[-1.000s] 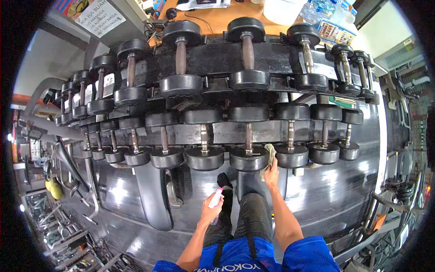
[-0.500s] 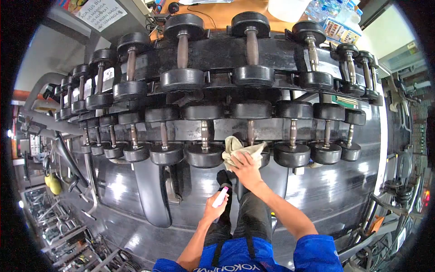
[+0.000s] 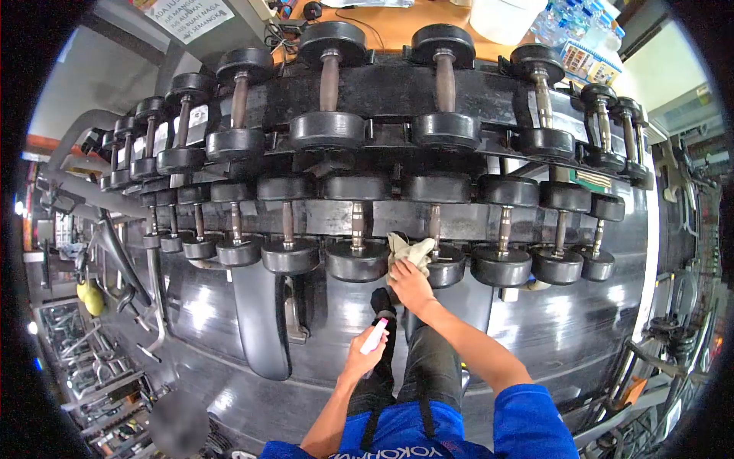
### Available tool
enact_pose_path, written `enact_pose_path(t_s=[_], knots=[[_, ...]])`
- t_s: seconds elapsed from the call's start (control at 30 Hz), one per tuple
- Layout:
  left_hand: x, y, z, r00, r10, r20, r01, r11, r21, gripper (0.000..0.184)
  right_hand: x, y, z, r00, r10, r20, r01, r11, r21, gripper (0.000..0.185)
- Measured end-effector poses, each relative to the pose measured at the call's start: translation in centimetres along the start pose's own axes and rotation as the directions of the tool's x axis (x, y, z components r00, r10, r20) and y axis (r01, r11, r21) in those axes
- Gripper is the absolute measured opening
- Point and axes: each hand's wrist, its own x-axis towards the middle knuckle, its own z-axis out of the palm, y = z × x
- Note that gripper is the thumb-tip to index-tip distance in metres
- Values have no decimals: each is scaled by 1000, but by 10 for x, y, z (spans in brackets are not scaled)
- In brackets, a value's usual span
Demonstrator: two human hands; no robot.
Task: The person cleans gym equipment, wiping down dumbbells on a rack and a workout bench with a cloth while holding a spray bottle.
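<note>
My right hand holds a pale cloth against the left side of the front weight of a lower-row dumbbell. That dumbbell lies on the rack, its handle visible behind the cloth. My left hand, lower and to the left, is wrapped round a small bottle with a pink top, held above my leg. Left of the cloth is another lower-row dumbbell, apart from my hand.
Two rows of black dumbbells fill the rack. Behind it stands an orange desk with a white container and plastic bottles. A padded bench is at the lower left, with gym machines on both sides.
My right hand and the cloth went from the dumbbell's right side across its front weight to its left side. My left hand still holds the bottle. The view has shifted slightly.
</note>
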Motion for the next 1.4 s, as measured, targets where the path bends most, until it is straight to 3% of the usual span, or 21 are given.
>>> enact_pose_path(t_s=[0.13, 0.23, 0.3, 0.33, 0.37, 0.4, 0.53, 0.63, 0.7, 0.83, 0.87, 0.97, 1.07, 1.17, 1.27, 1.3, 1.37, 1.4], knots=[[-1, -5, -4, 997, 67, 28, -67, 998, -10, 18, -48, 13, -30, 935, 216, -281, -81, 903, 422, 35], [-6, 1, -7, 999, 49, 2, -49, 998, 30, 18, -92, 26, -20, 817, 469, -336, -298, 842, 450, 52], [-7, 3, -9, 1000, 23, -6, -23, 1000, 5, 16, -101, 28, -13, 576, 785, -228, -478, 550, 685, 56], [-8, -2, -10, 1000, 8, 3, -8, 1000, 12, 16, -101, 37, -14, 466, 877, 118, -572, 197, 796, 53], [-8, -8, -11, 1000, -7, 15, 7, 1000, 20, 16, -103, 49, -16, 329, 823, 464, -619, -183, 764, 52], [-8, -13, -10, 999, -21, 28, 20, 999, 28, 16, -119, 52, 69, 397, 918, 6, -518, 219, 827, 45], [-7, -23, -9, 996, 86, 25, -86, 996, 9, 17, -105, 43, 42, 332, 942, 41, -360, 86, 929, 45], [-8, -25, -9, 999, 23, 32, -22, 999, -31, 18, -102, 23, 23, 533, 808, -253, -359, 486, 797, 53], [-4, -22, -6, 999, -30, 44, 33, 998, -60, 17, -84, 18, -17, 802, 531, -276, -363, 798, 480, 55], [8, -1, 5, 995, -59, 82, 65, 995, -75, 16, -34, 3, -27, 939, 234, -252, -131, 921, 367, 38], [12, 3, 10, 993, 91, 70, -91, 996, -12, 21, -22, 3, -19, 964, 171, -201, -106, 949, 296, 31], [17, 28, 17, 987, 148, 70, -143, 988, -64, 21, 11, -9, 13, 998, 54, 20, -54, 998, 31, 28], [22, 43, 24, 996, 41, 74, -40, 999, -18, 20, 30, -8, 3, 972, -6, 233, 22, 998, -64, 31], [26, 52, 30, 997, 47, 65, -46, 999, -2, 20, 23, -5, 12, 995, -5, 104, 5, 1000, -5, 30], [28, 51, 39, 978, 204, 47, -205, 979, 15, 23, -13, 9, -5, 982, 59, -179, 4, 942, 336, 26], [28, 52, 40, 990, 128, 54, -128, 992, -8, 23, -26, 15, -12, 955, 119, -273, 22, 887, 462, 27], [25, 55, 41, 997, -33, 74, 37, 998, -53, 25, -54, 27, -30, 929, 220, -299, -46, 868, 495, 40], [25, 58, 44, 998, -25, 62, 28, 999, -47, 25, -65, 33, -33, 907, 278, -316, -97, 868, 486, 44]])
